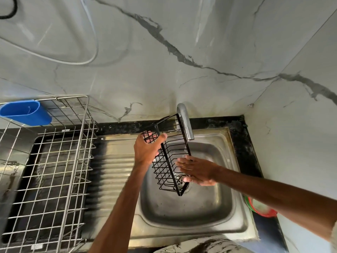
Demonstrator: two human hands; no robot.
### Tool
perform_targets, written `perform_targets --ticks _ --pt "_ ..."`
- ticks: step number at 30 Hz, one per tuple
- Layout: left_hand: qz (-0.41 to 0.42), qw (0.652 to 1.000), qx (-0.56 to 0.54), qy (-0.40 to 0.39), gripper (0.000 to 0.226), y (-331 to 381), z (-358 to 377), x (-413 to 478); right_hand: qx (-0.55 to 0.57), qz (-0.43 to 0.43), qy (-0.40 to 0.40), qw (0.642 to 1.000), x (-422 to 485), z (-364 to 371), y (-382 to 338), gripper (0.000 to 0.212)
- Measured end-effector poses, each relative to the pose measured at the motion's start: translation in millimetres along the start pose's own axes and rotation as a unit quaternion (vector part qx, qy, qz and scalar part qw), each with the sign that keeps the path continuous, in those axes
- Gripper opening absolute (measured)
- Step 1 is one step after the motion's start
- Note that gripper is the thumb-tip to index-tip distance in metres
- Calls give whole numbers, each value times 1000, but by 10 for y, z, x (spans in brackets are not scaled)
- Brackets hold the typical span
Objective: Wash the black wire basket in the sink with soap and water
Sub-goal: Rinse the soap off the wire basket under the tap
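**Wetting and rubbing stage: basket held under the tap**

Your left hand (147,148) grips the upper end of the black wire basket (169,161), fingers (163,136) curled round the wires. The basket hangs tilted. Its top end is just under the spout of the tap (185,123), and its lower end is over the sink (182,216), above the drain.

Your right hand (198,170) lies flat against the basket's long side below the tap, fingers straight, holding nothing.

There is a faint glint under the spout, but I cannot tell whether water is running. No suds show on the wires.

Judgement: this is wetting or hand-rubbing, and soap is likely not yet applied.

The next move calls for a firm left grip. Turn the basket so each face passes below the tap while your right palm runs along the wires. A soap source is not identifiable.
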State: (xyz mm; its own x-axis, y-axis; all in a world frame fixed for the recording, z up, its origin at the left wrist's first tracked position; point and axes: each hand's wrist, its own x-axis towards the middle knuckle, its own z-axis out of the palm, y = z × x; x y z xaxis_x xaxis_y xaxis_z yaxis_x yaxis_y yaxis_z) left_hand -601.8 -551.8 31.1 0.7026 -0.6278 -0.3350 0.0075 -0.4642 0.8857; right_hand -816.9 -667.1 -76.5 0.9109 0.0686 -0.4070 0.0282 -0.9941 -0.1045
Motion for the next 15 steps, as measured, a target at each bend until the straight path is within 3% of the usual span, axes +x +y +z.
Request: perform_targets --ticks 3,6,9,11,15 --pt "-12 1000 -23 -7 66 -30 5 -8 36 -12 -15 999 -31 0 -37 72" --pt "-38 999 -35 2 50 -5 21 -51 75 -41 -15 996 -47 -112 -12 66" --pt "-19 999 -48 2 40 204 0 -230 19 -43 86 995 -48 -243 167 43" --pt "-18 999 -50 -10 38 396 -25 -352 -29 1 133 991 -3 -358 346 56" --pt "-10 999 -41 -2 33 191 -9 -150 -77 77 128 986 67 -558 495 69"
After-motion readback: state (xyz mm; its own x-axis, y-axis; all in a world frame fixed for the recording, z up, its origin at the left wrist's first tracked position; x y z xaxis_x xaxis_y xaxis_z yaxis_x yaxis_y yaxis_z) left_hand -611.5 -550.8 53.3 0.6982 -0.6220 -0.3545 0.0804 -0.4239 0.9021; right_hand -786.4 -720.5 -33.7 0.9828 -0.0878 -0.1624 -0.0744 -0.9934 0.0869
